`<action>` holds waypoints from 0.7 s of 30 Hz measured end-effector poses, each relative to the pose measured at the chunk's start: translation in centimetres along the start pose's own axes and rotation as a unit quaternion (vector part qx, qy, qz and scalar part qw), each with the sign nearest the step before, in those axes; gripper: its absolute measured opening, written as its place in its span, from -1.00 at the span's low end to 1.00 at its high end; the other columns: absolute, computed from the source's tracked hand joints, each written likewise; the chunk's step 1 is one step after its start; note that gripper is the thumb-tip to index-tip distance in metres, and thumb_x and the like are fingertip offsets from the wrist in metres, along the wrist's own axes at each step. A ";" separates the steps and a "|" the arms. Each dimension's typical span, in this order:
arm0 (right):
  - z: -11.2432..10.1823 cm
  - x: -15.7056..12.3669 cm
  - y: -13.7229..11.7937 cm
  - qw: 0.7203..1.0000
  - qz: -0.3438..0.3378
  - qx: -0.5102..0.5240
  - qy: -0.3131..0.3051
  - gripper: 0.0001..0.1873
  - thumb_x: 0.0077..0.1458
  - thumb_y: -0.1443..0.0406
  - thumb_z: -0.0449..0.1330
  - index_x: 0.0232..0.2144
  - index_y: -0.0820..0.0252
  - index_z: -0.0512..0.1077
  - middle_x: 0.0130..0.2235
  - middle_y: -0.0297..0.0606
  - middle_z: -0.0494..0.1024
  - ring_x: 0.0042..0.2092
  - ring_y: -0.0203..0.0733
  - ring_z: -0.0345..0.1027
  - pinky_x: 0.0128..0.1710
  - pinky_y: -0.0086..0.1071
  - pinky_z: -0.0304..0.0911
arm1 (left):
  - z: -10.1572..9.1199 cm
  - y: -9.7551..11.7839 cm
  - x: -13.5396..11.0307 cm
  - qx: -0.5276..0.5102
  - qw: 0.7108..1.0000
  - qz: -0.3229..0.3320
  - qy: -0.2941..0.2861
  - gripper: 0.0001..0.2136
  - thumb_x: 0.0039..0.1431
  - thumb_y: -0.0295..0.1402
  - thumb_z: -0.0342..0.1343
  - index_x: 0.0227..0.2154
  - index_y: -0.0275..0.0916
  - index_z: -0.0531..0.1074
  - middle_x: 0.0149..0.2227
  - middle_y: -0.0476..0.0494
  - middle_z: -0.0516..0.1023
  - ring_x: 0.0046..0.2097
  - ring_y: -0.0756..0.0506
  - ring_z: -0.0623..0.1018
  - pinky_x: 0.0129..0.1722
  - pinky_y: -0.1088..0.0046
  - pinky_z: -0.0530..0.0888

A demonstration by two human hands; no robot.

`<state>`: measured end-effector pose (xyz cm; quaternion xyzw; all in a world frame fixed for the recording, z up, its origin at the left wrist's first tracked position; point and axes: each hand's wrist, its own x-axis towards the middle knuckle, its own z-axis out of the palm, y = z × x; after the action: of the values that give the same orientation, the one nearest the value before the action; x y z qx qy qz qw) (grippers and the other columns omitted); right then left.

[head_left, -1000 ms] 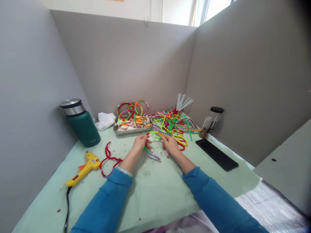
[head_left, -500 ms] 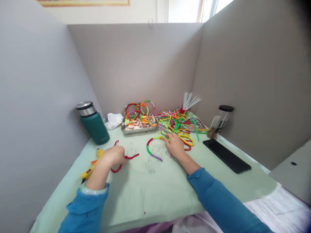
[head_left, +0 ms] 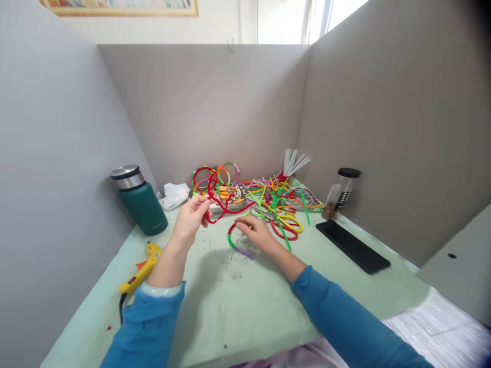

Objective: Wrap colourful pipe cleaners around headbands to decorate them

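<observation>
My left hand (head_left: 192, 217) is raised above the table, fingers pinched on a bent red pipe cleaner (head_left: 218, 207) that hangs in the air in front of the tray. My right hand (head_left: 258, 232) rests on the pale green table cover (head_left: 245, 301), fingertips on a curved multicoloured pipe cleaner (head_left: 235, 244) with red, green and purple sections. Just beyond lies a tangled heap of coloured pipe cleaners (head_left: 282, 204).
A metal tray of shells (head_left: 226, 197) with coloured rings (head_left: 215, 174) behind it sits at the back. A green flask (head_left: 140, 200) and a white tissue (head_left: 174, 194) stand left, a yellow glue gun (head_left: 140, 271) nearer me. A black phone (head_left: 353, 246) and a jar (head_left: 339, 197) are right.
My left hand reached left to the red pipe cleaner by the glue gun, picked it up and lifted it toward the tray. My right hand stayed on the curved multicoloured piece.
</observation>
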<state>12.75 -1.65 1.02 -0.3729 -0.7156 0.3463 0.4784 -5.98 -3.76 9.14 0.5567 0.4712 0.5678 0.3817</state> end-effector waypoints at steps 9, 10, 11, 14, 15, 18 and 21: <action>4.7 2.7 -0.7 0.870 0.206 0.448 0.030 -0.79 0.00 0.20 0.13 -0.34 0.21 0.36 -0.56 -0.41 0.34 -0.68 -0.48 -0.02 -0.72 -0.55 -0.15 | 0.1 -5.0 0.0 -0.167 0.980 -0.108 -0.016 -0.74 -0.12 -0.26 0.21 -0.41 -0.29 0.32 -0.68 0.12 0.30 -0.70 0.14 0.21 -0.72 0.65 0.15; 4.7 2.9 -0.5 0.856 0.210 0.470 0.045 -0.83 0.01 0.22 0.12 -0.35 0.21 0.35 -0.59 -0.44 0.30 -0.69 -0.48 -0.07 -0.72 -0.54 -0.16 | -0.2 -5.2 0.1 -0.202 0.973 -0.113 -0.006 -0.74 -0.11 -0.28 0.21 -0.40 -0.28 0.31 -0.68 0.14 0.28 -0.72 0.16 0.17 -0.73 0.66 0.12; 4.6 3.1 -0.3 0.849 0.211 0.482 0.051 -0.85 0.01 0.24 0.11 -0.35 0.20 0.34 -0.60 -0.46 0.27 -0.69 -0.48 -0.09 -0.72 -0.54 -0.17 | -0.4 -5.4 0.2 -0.225 0.967 -0.118 0.009 -0.75 -0.11 -0.29 0.21 -0.40 -0.28 0.30 -0.69 0.16 0.25 -0.74 0.18 0.10 -0.75 0.67 0.06; 4.2 3.5 -0.1 0.846 0.217 0.485 0.050 -0.89 0.04 0.28 0.08 -0.36 0.21 0.33 -0.61 -0.46 0.24 -0.69 -0.46 -0.11 -0.71 -0.54 -0.17 | -1.0 -5.7 0.6 -0.260 0.955 -0.127 0.061 -0.82 -0.05 -0.35 0.16 -0.41 -0.27 0.28 -0.69 0.17 0.24 -0.76 0.19 0.02 -0.77 0.66 -0.03; 4.1 3.7 -0.1 0.846 0.228 0.479 0.051 -0.90 0.06 0.29 0.06 -0.37 0.21 0.32 -0.61 -0.46 0.24 -0.69 -0.46 -0.10 -0.71 -0.54 -0.16 | -1.1 -5.8 0.7 -0.270 0.951 -0.126 0.081 -0.85 -0.03 -0.37 0.13 -0.42 -0.27 0.27 -0.68 0.16 0.25 -0.76 0.19 0.02 -0.77 0.66 -0.03; 4.3 4.4 -0.4 0.849 0.279 0.446 0.052 -0.93 0.06 0.36 0.04 -0.41 0.23 0.31 -0.61 -0.44 0.26 -0.68 -0.45 -0.05 -0.71 -0.53 -0.12 | -1.6 -5.9 0.8 -0.318 0.926 -0.126 0.162 -0.94 0.02 -0.47 0.03 -0.47 -0.28 0.24 -0.64 0.11 0.31 -0.75 0.21 0.05 -0.75 0.66 0.02; 4.6 5.4 -0.5 0.845 0.300 0.439 0.056 -0.94 0.01 0.42 0.07 -0.49 0.24 0.29 -0.59 -0.40 0.32 -0.67 -0.46 0.03 -0.70 -0.53 -0.06 | -2.3 -5.8 1.0 -0.365 0.889 -0.121 0.249 -0.92 0.03 -0.55 -0.04 -0.51 -0.29 0.22 -0.63 0.10 0.31 -0.74 0.20 0.08 -0.73 0.66 0.07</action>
<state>6.92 2.11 2.40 -0.3390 -0.3147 0.7292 0.5043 -8.88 -1.52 3.95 0.1573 0.3735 0.7694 0.4938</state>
